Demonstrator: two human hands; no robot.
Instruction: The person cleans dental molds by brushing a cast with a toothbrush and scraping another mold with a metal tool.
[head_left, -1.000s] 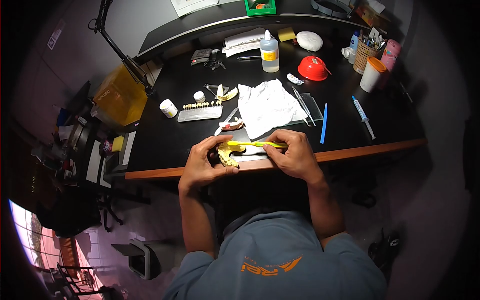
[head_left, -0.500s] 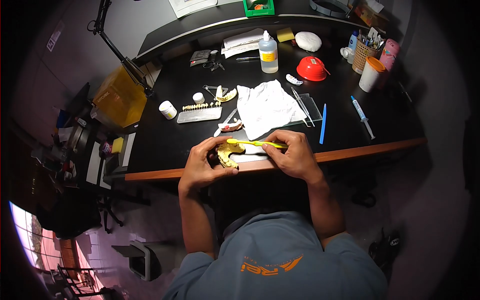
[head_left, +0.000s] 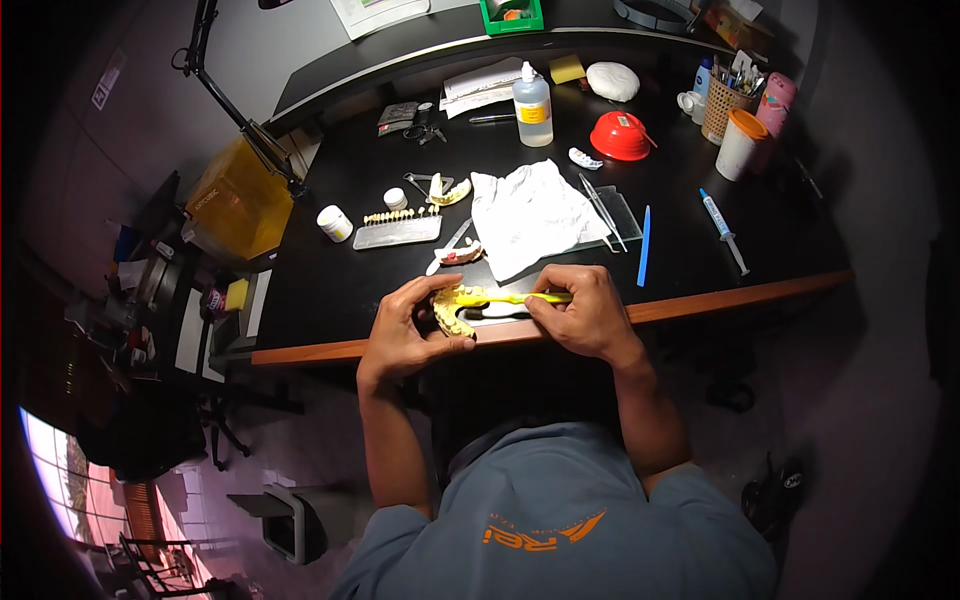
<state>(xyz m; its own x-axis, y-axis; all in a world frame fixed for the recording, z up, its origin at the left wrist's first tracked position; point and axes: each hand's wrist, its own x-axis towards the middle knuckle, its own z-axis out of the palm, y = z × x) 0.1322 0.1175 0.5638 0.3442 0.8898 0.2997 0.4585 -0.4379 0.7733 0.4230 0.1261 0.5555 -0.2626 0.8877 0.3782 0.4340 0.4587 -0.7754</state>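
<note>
With our left hand [head_left: 398, 328] we hold a pale-yellow horseshoe-shaped dental model [head_left: 447, 312], thumb and fingers curved wide around its left side, over the brown near edge of the black desk [head_left: 690, 302]; our right hand [head_left: 583, 312] pinches a slim yellow-green brush [head_left: 512, 297] tightly between thumb and fingers; its left end overlaps the model's far part, though we cannot tell if they touch; beyond, we see a crumpled white cloth [head_left: 525, 215].

A wood-edged black desk [head_left: 330, 290] stands by a grey wall [head_left: 250, 60] on shadowy floor [head_left: 322, 438].
</note>
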